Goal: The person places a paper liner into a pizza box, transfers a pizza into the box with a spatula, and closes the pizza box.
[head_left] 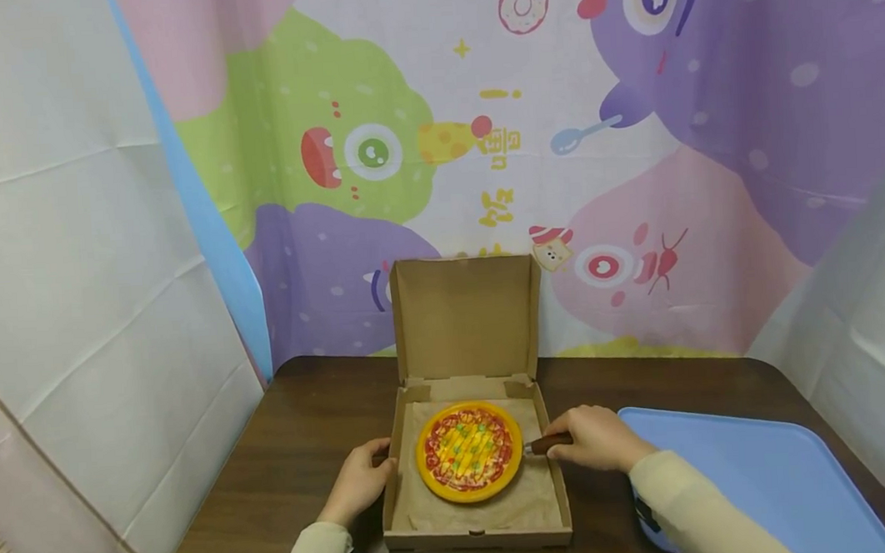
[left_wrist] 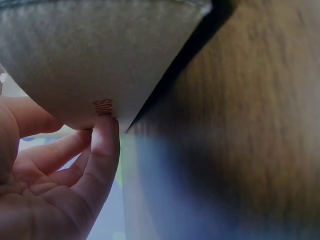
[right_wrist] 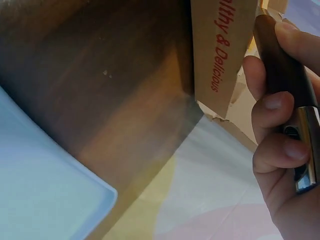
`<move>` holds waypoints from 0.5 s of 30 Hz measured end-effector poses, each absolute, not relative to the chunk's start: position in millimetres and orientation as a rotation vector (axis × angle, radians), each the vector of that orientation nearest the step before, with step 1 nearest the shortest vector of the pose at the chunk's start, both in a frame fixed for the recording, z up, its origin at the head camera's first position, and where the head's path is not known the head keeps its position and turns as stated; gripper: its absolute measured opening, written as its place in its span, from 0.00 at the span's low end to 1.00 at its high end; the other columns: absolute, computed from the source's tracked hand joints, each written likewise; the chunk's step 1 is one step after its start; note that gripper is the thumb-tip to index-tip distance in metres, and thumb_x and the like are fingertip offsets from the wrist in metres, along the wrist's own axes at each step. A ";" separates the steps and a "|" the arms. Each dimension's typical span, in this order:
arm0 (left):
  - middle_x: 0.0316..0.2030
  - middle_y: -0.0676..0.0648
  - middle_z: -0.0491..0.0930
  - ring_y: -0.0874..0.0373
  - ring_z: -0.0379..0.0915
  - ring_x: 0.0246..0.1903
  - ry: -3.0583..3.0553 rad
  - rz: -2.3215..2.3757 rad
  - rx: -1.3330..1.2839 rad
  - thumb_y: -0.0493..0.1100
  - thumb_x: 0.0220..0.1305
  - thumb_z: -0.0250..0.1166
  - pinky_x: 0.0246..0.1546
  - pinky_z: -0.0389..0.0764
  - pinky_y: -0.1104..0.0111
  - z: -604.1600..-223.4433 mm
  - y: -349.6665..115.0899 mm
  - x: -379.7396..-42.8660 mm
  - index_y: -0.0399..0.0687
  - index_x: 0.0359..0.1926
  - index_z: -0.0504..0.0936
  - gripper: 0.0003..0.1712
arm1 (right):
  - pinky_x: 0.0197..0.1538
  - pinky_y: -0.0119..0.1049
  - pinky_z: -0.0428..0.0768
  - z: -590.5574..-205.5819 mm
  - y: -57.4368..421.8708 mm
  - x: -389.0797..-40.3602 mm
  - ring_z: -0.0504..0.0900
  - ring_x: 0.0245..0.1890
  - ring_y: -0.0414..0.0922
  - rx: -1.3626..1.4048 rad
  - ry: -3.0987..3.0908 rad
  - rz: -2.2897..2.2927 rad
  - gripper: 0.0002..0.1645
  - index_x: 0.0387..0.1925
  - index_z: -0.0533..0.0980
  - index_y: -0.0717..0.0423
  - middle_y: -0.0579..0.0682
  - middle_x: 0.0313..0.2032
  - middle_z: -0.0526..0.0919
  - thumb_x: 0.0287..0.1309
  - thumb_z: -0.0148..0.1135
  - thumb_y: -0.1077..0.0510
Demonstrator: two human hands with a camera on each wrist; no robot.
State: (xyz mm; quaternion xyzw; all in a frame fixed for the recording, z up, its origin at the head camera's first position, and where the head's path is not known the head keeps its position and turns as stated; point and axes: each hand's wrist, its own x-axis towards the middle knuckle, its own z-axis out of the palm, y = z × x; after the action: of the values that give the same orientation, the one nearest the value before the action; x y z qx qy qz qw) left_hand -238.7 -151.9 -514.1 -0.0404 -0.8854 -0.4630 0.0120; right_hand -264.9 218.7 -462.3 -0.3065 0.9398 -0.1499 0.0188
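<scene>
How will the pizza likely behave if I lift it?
The pizza looks moulded, with a smooth, even yellow rim, so it is probably stiff rather than floppy. Lying flat, it seems unlikely to roll. If lifted off-centre by the tool at its right edge, it could tip.

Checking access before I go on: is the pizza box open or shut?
Open: the head view shows the box with its lid standing up at the back and the pizza exposed inside.

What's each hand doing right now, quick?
Left hand: closed, pinching the side wall of the cardboard box.
Right hand: closed, holding the brown handle of a tool.
</scene>
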 end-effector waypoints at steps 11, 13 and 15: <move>0.49 0.31 0.81 0.42 0.79 0.48 -2.757 -1.475 -0.120 0.34 0.63 0.61 0.49 0.81 0.52 -514.3 -152.1 -239.1 0.24 0.57 0.75 0.23 | 0.26 0.34 0.72 -443.8 207.6 -268.9 0.73 0.21 0.34 -0.913 2.917 -0.310 0.09 0.36 0.87 0.46 0.38 0.28 0.85 0.53 0.71 0.49; 0.49 0.31 0.81 0.42 0.79 0.48 -2.758 -1.475 -0.117 0.34 0.63 0.61 0.48 0.81 0.52 -514.5 -152.2 -239.0 0.24 0.57 0.75 0.23 | 0.26 0.34 0.72 -441.1 206.3 -268.9 0.73 0.21 0.34 -0.920 2.913 -0.301 0.08 0.35 0.87 0.46 0.38 0.26 0.84 0.53 0.71 0.50; 0.49 0.31 0.81 0.42 0.79 0.48 -2.758 -1.469 -0.116 0.34 0.63 0.61 0.49 0.81 0.51 -514.4 -152.2 -238.7 0.24 0.56 0.75 0.23 | 0.27 0.34 0.72 -439.2 204.6 -269.3 0.73 0.21 0.34 -0.917 2.913 -0.287 0.07 0.34 0.87 0.45 0.38 0.25 0.84 0.52 0.71 0.50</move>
State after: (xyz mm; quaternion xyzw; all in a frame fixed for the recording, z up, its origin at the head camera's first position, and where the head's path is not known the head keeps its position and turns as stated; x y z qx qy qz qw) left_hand -238.7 -152.2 -514.4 -0.0370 -0.8820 -0.4698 0.0071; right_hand -269.3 204.6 -439.2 -0.2987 0.9490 -0.0935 0.0369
